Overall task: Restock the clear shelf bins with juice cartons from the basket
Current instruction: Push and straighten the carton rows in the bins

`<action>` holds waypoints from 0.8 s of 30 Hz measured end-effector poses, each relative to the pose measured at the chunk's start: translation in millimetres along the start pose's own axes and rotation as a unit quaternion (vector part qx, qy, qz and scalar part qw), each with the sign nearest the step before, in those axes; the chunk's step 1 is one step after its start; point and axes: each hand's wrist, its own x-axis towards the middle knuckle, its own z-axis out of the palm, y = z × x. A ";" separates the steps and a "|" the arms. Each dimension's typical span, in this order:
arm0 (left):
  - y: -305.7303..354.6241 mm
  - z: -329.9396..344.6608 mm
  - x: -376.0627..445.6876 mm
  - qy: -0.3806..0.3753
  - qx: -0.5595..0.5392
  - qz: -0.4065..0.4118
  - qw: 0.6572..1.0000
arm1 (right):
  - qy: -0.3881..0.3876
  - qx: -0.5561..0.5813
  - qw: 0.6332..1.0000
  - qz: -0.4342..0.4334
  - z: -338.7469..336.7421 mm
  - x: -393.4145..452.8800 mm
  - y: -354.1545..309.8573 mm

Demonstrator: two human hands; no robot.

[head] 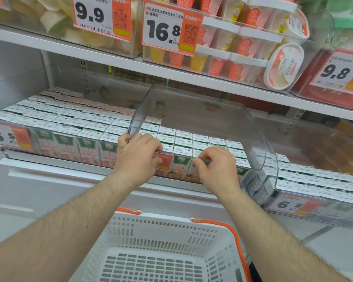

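Note:
A clear shelf bin (200, 102) stands in the middle of the lower shelf, packed with rows of green-and-white juice cartons (183, 137). My left hand (136, 157) grips the bin's front rim near its left corner. My right hand (217, 169) grips the same front rim further right, fingers curled over the edge. Below my arms sits the white plastic basket (163, 251) with orange handles; no cartons show in the visible part of it.
A left bin (55, 123) and a right bin (314, 186) hold several more cartons behind 6.5 price tags. The shelf above (171, 72) carries clear bins of ice-cream tubs and price cards close over the middle bin.

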 end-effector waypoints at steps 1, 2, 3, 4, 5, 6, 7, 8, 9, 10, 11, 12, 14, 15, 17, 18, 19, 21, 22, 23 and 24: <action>-0.2 -1.1 -0.6 -0.002 0.005 0.001 1.000 | -0.010 -0.017 1.000 -0.003 -1.7 0.3 -1.1; 0.2 -2.4 -1.5 -0.004 0.015 0.003 1.000 | -0.020 -0.042 0.999 -0.010 -4.0 -0.1 -1.6; 1.0 -4.1 -3.1 -0.003 0.027 0.008 1.000 | -0.024 -0.062 0.998 -0.020 -7.7 -1.5 -1.2; 1.8 -5.3 -4.9 0.000 0.039 0.015 0.999 | -0.019 -0.078 0.996 -0.034 -12.6 -3.6 0.0; 4.0 -6.1 -6.7 0.001 0.048 0.024 0.999 | -0.002 -0.079 0.996 -0.048 -21.1 -5.8 2.7; 8.7 -6.5 -8.4 0.004 0.051 0.036 0.998 | 0.031 -0.071 0.995 -0.061 -34.0 -6.9 5.8; 16.2 -6.5 -9.5 0.010 0.050 0.050 0.997 | 0.075 -0.063 0.992 -0.080 -50.0 -7.5 9.6; 26.7 -6.4 -9.2 0.019 0.045 0.067 0.997 | 0.121 -0.057 0.986 -0.099 -68.1 -7.3 14.2; 40.7 -6.3 -7.3 0.024 0.033 0.084 0.996 | 0.160 -0.044 0.980 -0.108 -87.1 -7.1 21.3; 57.1 -5.6 -3.9 0.029 0.016 0.100 0.994 | 0.192 -0.025 0.976 -0.101 -106.6 -6.2 28.3; 75.1 -3.9 0.8 0.028 -0.004 0.116 0.993 | 0.213 -0.006 0.974 -0.082 -124.6 -3.5 37.6; 94.1 -1.0 6.3 0.022 -0.022 0.131 0.991 | 0.217 0.004 0.975 -0.047 -139.8 1.4 48.1; 132.4 6.7 18.6 0.001 -0.051 0.155 0.987 | 0.157 0.006 0.985 0.073 -161.4 20.5 75.2; 153.2 12.5 27.0 -0.011 -0.070 0.155 0.985 | 0.099 0.005 0.985 0.145 -168.5 34.6 92.7; 181.5 22.9 41.7 -0.043 -0.117 0.122 0.985 | -0.055 -0.011 0.967 0.248 -165.0 63.3 119.7; 196.5 28.8 49.6 -0.057 -0.141 0.102 0.983 | -0.140 -0.034 0.955 0.258 -159.4 77.2 133.3; 209.4 34.4 56.9 -0.072 -0.163 0.085 0.980 | -0.192 -0.037 0.945 0.263 -153.5 88.7 145.9; 227.8 45.4 66.0 -0.103 -0.184 0.074 0.975 | -0.262 -0.067 0.925 0.268 -138.2 103.6 160.1; 233.7 50.5 67.7 -0.118 -0.182 0.078 0.973 | -0.302 -0.074 0.911 0.273 -134.0 107.2 160.7; 237.7 54.7 67.4 -0.132 -0.178 0.080 0.972 | -0.347 -0.105 0.898 0.251 -131.5 108.8 160.1; 240.0 58.5 65.8 -0.141 -0.182 0.074 0.970 | -0.370 -0.101 0.887 0.257 -129.6 109.8 158.4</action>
